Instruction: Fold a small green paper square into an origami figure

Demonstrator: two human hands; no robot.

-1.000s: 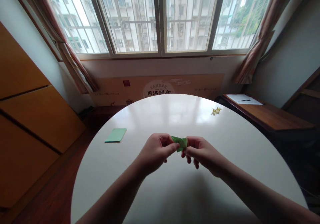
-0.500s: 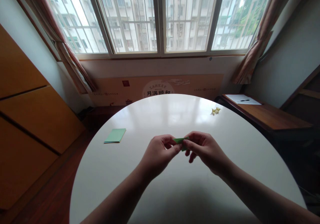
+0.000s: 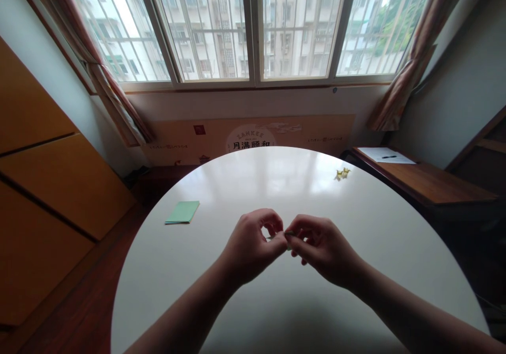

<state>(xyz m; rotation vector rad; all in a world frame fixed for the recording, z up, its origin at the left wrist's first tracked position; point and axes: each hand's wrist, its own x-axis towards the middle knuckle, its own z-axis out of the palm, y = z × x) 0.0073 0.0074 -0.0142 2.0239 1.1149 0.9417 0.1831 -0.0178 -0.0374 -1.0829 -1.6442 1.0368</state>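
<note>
Over the middle of the white round table [image 3: 253, 312], my left hand [image 3: 253, 243] and my right hand [image 3: 322, 246] meet at their fingertips. Both are closed in a pinch on a small folded piece of green paper [image 3: 289, 247]. My fingers cover most of the paper, so only slivers of it show and its folded shape cannot be made out. To the left lies a stack of light green square paper [image 3: 182, 212], apart from my hands. Two small yellow folded paper figures [image 3: 343, 173] stand near the far right of the table.
Beyond the table's right edge is a wooden side table [image 3: 446, 177] with a white sheet [image 3: 375, 155] and a pen [image 3: 389, 157] on it. An orange-brown cabinet [image 3: 39, 185] stands at the left. A barred window [image 3: 253, 32] is ahead.
My fingertips have drawn closer together and tilted, with both hands slightly lower. The green paper, plainly visible before, is now mostly covered by my fingers.
</note>
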